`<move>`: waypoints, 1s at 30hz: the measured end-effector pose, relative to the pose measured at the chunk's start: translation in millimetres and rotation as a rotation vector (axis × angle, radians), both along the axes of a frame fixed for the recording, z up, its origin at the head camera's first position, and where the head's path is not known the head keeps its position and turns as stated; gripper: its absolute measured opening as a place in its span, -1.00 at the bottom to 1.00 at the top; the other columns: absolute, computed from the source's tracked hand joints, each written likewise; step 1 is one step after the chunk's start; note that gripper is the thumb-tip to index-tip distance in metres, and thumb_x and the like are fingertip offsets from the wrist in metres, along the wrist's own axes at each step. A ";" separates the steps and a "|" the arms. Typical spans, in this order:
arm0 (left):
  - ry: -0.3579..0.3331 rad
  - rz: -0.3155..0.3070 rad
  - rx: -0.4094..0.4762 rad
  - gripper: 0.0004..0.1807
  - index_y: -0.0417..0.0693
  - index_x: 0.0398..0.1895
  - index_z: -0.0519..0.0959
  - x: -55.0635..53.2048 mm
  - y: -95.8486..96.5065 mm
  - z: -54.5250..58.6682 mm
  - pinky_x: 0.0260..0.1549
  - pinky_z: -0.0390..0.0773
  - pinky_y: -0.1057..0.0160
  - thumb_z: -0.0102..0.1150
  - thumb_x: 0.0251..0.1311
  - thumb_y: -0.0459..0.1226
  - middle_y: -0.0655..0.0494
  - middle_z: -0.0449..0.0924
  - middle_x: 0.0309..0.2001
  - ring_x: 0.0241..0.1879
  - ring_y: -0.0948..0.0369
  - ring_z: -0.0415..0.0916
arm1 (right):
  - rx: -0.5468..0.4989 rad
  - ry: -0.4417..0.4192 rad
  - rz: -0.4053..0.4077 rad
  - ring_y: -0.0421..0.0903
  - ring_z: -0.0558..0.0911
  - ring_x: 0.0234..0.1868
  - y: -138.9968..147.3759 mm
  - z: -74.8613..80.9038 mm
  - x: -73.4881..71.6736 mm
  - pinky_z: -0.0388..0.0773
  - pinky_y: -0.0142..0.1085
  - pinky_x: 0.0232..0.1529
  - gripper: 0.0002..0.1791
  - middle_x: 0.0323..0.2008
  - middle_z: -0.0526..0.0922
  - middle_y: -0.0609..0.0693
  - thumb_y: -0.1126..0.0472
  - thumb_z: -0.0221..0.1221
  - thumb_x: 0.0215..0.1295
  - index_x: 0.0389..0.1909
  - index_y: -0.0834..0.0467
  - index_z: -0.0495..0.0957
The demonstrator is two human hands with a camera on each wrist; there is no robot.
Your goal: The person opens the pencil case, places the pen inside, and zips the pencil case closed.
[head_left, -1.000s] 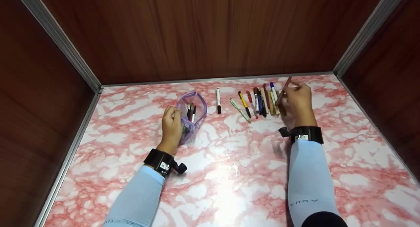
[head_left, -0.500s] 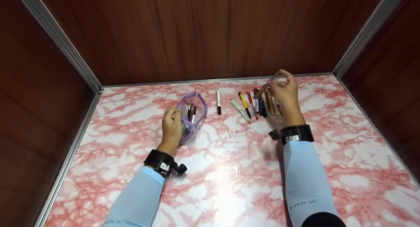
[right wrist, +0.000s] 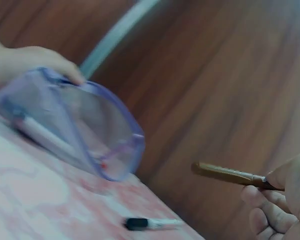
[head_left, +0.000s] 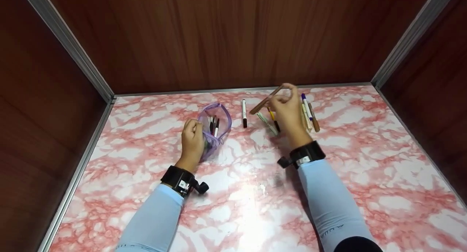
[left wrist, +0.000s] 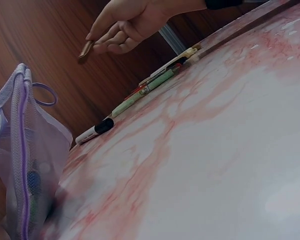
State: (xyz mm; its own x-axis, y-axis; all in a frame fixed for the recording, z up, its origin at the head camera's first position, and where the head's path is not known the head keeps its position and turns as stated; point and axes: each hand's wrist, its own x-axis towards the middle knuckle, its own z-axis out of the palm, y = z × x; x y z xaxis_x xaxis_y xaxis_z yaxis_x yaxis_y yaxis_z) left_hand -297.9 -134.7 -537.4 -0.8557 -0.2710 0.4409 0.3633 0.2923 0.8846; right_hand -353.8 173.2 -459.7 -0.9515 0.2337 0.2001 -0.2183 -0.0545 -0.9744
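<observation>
My left hand (head_left: 192, 139) grips the near left side of a purple mesh pencil pouch (head_left: 230, 121), whose mouth gapes upward. Several pens (head_left: 215, 126) stand inside it. Between thumb and fingers, my right hand (head_left: 289, 111) pinches a brown pen (head_left: 263, 103), raised at a slant over the pens on the table. In the right wrist view the brown pen (right wrist: 222, 173) points toward the pouch (right wrist: 135, 127), well apart from it. Beneath the right hand lie a light green pen (head_left: 265, 121) and a yellow and black pen (head_left: 272, 115), both partly covered.
A white marker with a black cap (head_left: 244, 113) lies between pouch and right hand. To the right of that hand are a purple-capped white pen (head_left: 307, 106) and another brown pen (head_left: 314, 119). Wood-look panels (head_left: 233, 40) enclose the marbled table (head_left: 233, 208).
My right hand has lifted the brown pen from the right end of the row and carried it left, past most of the other pens. The left hand and pouch have stayed put.
</observation>
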 end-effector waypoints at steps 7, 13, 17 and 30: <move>-0.006 -0.060 0.044 -0.79 -0.40 -0.29 0.61 -0.3 1.0 -0.2 -0.06 0.61 0.40 0.08 0.55 -0.45 0.03 0.50 -0.16 -0.04 0.11 0.50 | 0.088 -0.056 0.127 -0.04 0.86 -0.36 -45.0 -11.4 13.6 0.87 -0.17 -0.15 -0.30 -0.36 0.82 -0.06 0.48 0.38 0.42 0.48 0.19 0.32; -0.019 -0.101 0.060 -0.78 -0.46 -0.25 0.61 -0.5 1.7 -1.0 -0.01 0.63 0.44 0.09 0.57 -0.45 0.03 0.50 -0.11 0.02 0.09 0.50 | 0.180 -0.063 0.202 0.23 0.90 -0.24 -72.0 -20.9 24.3 0.86 0.16 -0.04 -0.33 -0.37 0.85 -0.05 0.47 0.42 0.39 0.41 0.18 0.36; -0.022 -0.117 0.041 -0.80 -0.39 -0.27 0.60 0.1 2.3 -1.3 0.01 0.64 0.43 0.09 0.57 -0.44 -0.03 0.50 -0.07 0.04 0.09 0.51 | 0.199 -0.072 0.260 0.03 0.88 -0.32 -82.5 -25.2 31.2 0.86 0.18 -0.01 -0.32 -0.34 0.86 0.03 0.50 0.42 0.39 0.45 0.24 0.38; -0.002 -0.057 0.071 -0.79 -0.37 -0.27 0.59 0.8 1.0 0.9 -0.18 0.54 0.42 0.07 0.58 -0.43 -0.08 0.51 -0.09 -0.12 0.22 0.47 | 0.563 -0.102 0.494 0.20 0.82 0.29 -79.7 -16.6 37.6 0.80 -0.17 0.25 -0.57 0.30 0.80 0.24 0.34 0.33 0.57 0.38 0.30 0.70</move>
State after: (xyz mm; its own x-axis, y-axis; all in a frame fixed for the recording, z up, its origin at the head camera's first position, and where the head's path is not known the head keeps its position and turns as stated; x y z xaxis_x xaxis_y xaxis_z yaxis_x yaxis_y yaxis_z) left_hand -297.1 -133.7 -536.5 -0.8716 -0.2527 0.4201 0.3754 0.2073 0.9034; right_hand -316.2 93.5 -476.3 -0.9391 -0.3366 0.0688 -0.2052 0.3890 -0.8981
